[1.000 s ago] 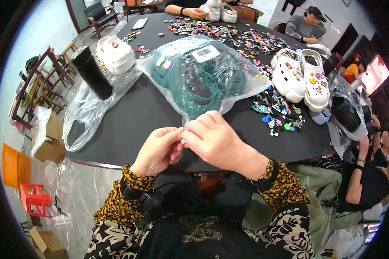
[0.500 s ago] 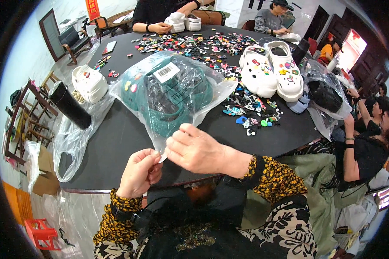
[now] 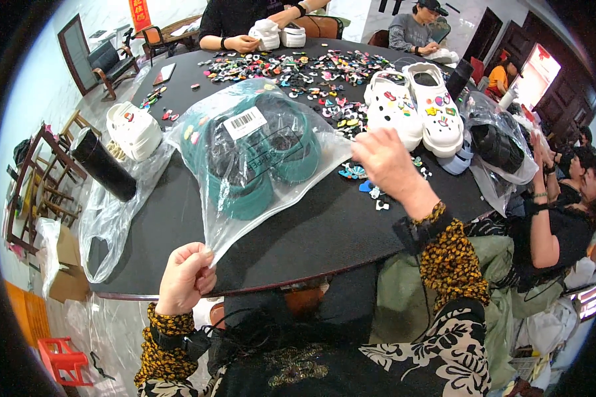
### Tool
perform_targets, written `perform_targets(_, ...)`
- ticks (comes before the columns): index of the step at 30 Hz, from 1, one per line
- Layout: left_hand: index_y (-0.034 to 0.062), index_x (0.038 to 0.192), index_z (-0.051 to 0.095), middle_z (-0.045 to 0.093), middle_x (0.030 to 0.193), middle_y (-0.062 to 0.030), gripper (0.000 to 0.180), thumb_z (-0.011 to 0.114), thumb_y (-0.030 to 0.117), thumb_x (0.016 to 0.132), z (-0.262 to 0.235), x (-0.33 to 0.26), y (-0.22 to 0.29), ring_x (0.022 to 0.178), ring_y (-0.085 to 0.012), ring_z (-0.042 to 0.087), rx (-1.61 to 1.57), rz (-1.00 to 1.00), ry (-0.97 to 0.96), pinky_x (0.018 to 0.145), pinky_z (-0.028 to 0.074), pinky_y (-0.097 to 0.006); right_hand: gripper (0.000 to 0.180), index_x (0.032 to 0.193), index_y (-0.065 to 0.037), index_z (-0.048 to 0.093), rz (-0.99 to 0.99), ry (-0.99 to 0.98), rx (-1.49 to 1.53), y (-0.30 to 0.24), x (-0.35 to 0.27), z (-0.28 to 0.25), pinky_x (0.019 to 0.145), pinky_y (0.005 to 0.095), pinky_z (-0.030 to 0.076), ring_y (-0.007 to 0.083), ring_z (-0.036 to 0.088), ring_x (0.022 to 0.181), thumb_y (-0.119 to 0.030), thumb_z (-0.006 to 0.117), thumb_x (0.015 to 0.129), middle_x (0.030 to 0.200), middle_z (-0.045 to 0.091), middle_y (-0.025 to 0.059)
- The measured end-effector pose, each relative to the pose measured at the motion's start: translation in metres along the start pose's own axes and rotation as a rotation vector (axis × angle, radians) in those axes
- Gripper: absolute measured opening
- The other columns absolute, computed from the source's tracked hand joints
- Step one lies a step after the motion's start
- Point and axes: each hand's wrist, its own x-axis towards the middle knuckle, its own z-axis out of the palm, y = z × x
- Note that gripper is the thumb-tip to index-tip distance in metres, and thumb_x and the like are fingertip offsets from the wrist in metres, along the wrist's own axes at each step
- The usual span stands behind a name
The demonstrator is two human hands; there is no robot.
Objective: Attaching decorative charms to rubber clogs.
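Note:
A clear plastic bag (image 3: 271, 206) lies on the black round table in front of me. Inside it is a pair of dark green clogs (image 3: 245, 192) with dark lining, and a barcode label (image 3: 245, 122) sits on top. My left hand (image 3: 187, 276) pinches the bag's near left corner at the table's front edge. Its right corner is gripped by my right hand (image 3: 392, 164), slightly blurred, so the opening edge is stretched between both hands. Just beyond my right hand stand white clogs (image 3: 440, 114) decorated with colourful charms.
Loose shoe charms (image 3: 291, 69) spread over the table's far half. To the left are a white clog (image 3: 134, 131), a black cylinder (image 3: 104, 165) and an empty plastic bag (image 3: 116, 225). Bagged dark shoes (image 3: 496, 149) lie at right. Other people sit around the table.
My hands have moved apart, the left toward the near left, the right up and to the right. The bag's edge, gathered before, is now spread wide, and the green clogs show more clearly.

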Motion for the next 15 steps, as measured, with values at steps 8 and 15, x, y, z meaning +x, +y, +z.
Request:
perform_targets(8,0.0044,0.081,0.055,0.051,0.064,-0.0008,0.012,0.059,0.011,0.091,0.003,0.0,0.0,0.047,-0.0073,0.042,0.325,0.044,0.041,0.043,0.034,-0.022,0.015,0.091,-0.01,0.059,0.073,-0.063,-0.027,0.02,-0.023,-0.006,0.082,0.038,0.04,0.0228,0.054,0.089,-0.017,0.065,0.08,0.092,0.057,0.003)
perform_targets(15,0.0014,0.122,0.047,0.053,0.105,-0.0125,0.068,0.083,0.015,0.065,0.026,0.011,0.016,0.087,-0.022,0.054,1.296,0.84,0.273,0.075,0.047,-0.032,0.02,0.095,-0.008,0.06,0.09,-0.037,0.093,-0.004,-0.013,-0.024,0.084,0.0398,0.041,0.0253,0.056,0.093,-0.012,0.069,0.077,0.099,0.059,0.0065)
